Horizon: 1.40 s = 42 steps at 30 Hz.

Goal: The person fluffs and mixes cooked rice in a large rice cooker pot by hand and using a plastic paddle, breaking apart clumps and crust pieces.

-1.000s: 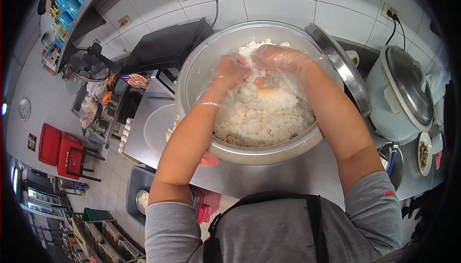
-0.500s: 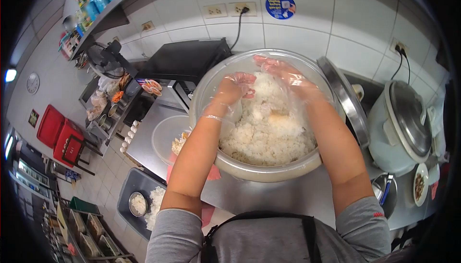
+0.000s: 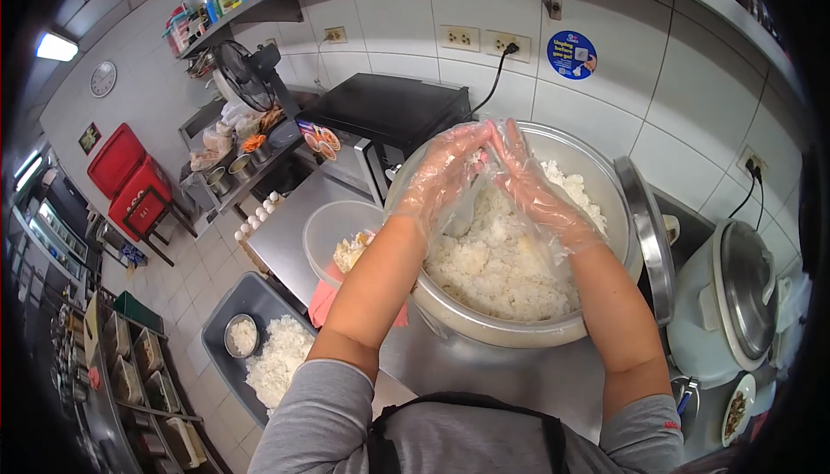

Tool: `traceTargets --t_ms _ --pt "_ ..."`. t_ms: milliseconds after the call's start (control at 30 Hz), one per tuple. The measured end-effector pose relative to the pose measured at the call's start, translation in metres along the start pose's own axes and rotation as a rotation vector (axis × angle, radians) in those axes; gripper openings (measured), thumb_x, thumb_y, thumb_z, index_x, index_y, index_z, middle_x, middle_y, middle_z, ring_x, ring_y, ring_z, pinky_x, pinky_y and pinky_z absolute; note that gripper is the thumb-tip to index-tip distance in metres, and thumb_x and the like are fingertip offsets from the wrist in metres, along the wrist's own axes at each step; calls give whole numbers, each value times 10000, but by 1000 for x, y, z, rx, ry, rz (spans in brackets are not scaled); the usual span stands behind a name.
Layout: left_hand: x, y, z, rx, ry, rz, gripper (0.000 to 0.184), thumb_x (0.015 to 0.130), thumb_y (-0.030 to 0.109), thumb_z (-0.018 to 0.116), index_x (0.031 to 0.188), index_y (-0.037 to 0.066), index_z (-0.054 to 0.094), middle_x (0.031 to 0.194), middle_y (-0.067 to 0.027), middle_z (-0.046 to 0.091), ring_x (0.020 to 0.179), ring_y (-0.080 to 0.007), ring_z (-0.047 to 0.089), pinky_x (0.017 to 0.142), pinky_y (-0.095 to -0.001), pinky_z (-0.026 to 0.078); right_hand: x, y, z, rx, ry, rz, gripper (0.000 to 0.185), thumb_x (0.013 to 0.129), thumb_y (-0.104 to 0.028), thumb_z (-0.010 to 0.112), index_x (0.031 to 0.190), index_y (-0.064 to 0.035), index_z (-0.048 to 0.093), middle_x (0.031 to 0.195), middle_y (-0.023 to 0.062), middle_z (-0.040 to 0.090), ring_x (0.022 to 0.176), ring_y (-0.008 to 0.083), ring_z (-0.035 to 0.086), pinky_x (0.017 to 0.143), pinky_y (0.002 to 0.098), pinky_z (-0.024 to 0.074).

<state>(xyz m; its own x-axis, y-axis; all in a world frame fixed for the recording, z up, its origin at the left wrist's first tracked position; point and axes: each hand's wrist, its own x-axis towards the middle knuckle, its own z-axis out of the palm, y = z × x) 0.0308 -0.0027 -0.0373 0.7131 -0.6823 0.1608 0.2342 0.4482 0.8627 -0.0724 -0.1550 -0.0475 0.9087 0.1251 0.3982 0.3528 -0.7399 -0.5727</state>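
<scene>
In the head view, the person's left grip (image 3: 454,171) and right grip (image 3: 546,193), both in clear plastic gloves, come together at the fingertips above a wide metal pot (image 3: 510,334). The right grip is open, fingers stretched out; whether the left grip, partly covered by it, holds anything cannot be told. The white rice (image 3: 497,275) lies in the pot, below and nearer the person than both grips. To the right of the right grip a metal lid (image 3: 647,240) stands tilted beside the pot, with a white cooker (image 3: 709,331) further out. Left of the left grip, a clear container (image 3: 315,233) sits on the metal tabletop (image 3: 450,383); beyond that grip is a black appliance (image 3: 380,109).
</scene>
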Motion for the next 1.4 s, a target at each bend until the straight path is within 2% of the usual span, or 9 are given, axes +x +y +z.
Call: traceTargets --t_ms 200,400,533,633,900,1000,1100,1233,1400 --pt "-2 -1 -2 -73 31 21 220 881 182 704 1061 76 635 961 15 627 848 -79 583 782 -246 498 9 10 14 -186 31 34 787 911 -92 476 1547 -331 79 1607 164 -56 1450 464 -63 1139 620 45" --pt "-3 0 9 -7 55 12 221 890 177 693 1074 68 638 980 7 634 849 -83 584 781 -247 505 0 12 8 -432 33 -52 862 843 12 501 1554 -248 88 1605 173 -35 1454 461 -30 1147 613 44" --pt "1 -2 -3 -10 -73 58 208 899 176 682 1069 62 640 981 2 633 835 -86 580 750 -249 509 -2 -3 6 -503 35 -16 869 836 33 497 1554 -229 82 1603 184 -4 1455 457 -16 1158 591 47" --pt "0 1 -3 -24 5 81 211 904 185 677 1064 55 638 968 1 630 826 -87 578 721 -253 508 -1 -13 4 -524 23 9 881 829 44 498 1554 -228 77 1599 195 19 1455 457 -2 1164 579 53" --pt "6 -3 -3 22 -62 42 198 890 191 689 1023 53 637 892 -6 624 778 -95 571 659 -243 475 -1 -4 5 -544 71 21 862 817 43 513 1549 -217 141 1593 214 32 1453 463 15 1157 594 69" --pt "6 -4 -4 71 -67 58 184 877 192 706 982 55 639 850 -10 625 754 -97 571 644 -236 456 -3 -1 6 -578 52 -13 898 803 57 514 1553 -207 97 1603 181 -8 1457 448 -37 1160 591 36" --pt "6 -2 -6 128 -63 65 175 868 191 716 953 56 643 824 -12 626 738 -101 573 645 -237 446 -3 3 7 -629 33 -78 811 813 25 530 1533 -203 232 1599 192 37 1453 466 11 1139 624 83" --pt "7 -6 -11 152 -73 45 187 864 200 721 942 50 643 800 -14 623 734 -103 577 650 -244 442 -3 8 10 -618 29 -33 764 825 28 501 1520 -185 267 1597 182 82 1456 451 45 1153 600 61" --pt "-1 7 -35 33 104 29 283 863 75 677 1102 -49 589 1033 -139 619 943 -214 625 836 -325 529 -5 35 1 -421 154 -39 642 874 5 456 1489 -112 317 1576 148 214 1462 408 104 1171 554 62"
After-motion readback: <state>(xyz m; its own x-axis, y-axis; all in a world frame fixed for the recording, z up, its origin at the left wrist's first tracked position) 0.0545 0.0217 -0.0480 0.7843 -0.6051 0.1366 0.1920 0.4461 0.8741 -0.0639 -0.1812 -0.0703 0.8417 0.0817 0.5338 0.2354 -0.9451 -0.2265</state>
